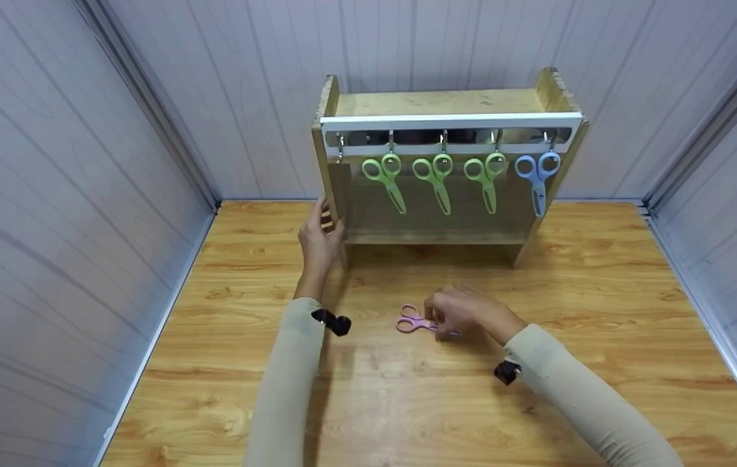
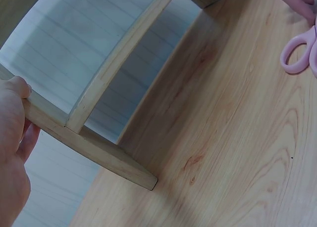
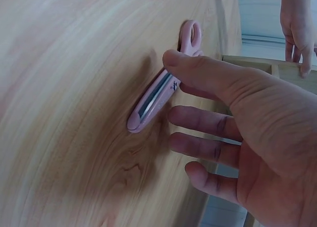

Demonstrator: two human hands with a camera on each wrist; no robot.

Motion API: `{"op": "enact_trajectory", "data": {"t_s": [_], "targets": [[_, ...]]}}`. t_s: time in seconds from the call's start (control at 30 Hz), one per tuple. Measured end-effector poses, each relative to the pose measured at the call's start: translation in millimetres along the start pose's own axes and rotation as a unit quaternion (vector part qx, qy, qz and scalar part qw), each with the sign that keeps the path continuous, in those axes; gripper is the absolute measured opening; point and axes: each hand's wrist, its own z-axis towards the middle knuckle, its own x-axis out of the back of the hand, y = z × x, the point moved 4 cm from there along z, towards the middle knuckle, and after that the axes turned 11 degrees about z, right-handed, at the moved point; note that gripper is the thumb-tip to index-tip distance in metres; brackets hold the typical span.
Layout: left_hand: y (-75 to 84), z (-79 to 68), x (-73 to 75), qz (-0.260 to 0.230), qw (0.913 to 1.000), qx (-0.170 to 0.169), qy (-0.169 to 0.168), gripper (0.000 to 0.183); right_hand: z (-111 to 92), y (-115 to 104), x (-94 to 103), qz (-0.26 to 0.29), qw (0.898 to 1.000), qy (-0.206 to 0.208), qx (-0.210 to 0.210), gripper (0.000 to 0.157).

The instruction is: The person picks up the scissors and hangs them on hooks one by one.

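In the head view a wooden shelf (image 1: 439, 102) stands at the back, a hook rail along its front. My left hand (image 1: 321, 240) grips the shelf's left side panel (image 2: 99, 150), thumb around its front edge. Pink scissors (image 1: 419, 323) lie on the wood-look surface, handles to the left. Over their middle, my right hand (image 1: 462, 308) pinches them between thumb and index finger, partly covering the blades. In the right wrist view the scissors' sheathed blades (image 3: 153, 108) point down-left, while the other fingers (image 3: 205, 148) stay loosely spread.
Green scissors (image 1: 394, 194), more green scissors (image 1: 441, 194), a third green pair (image 1: 489, 194) and blue scissors (image 1: 539, 194) hang from the rail. The leftmost hook (image 1: 340, 148) is bare. Pale panelled walls (image 1: 83, 194) enclose the back and both sides.
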Motion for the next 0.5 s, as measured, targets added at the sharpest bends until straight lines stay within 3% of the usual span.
{"op": "enact_trajectory", "data": {"t_s": [0.37, 0.5], "targets": [[0.5, -1.0, 0.6, 0.002, 0.9999, -0.014, 0.006, 0.054, 0.3, 2.1, -3.3, 0.022, 1.0, -0.008, 0.004, 0.021], [0.6, -1.8, 0.5, 0.013, 0.9998, -0.014, 0.003, 0.056, -0.2, 1.5, -3.1, 0.014, 1.0, 0.005, 0.025, 0.02]]}}
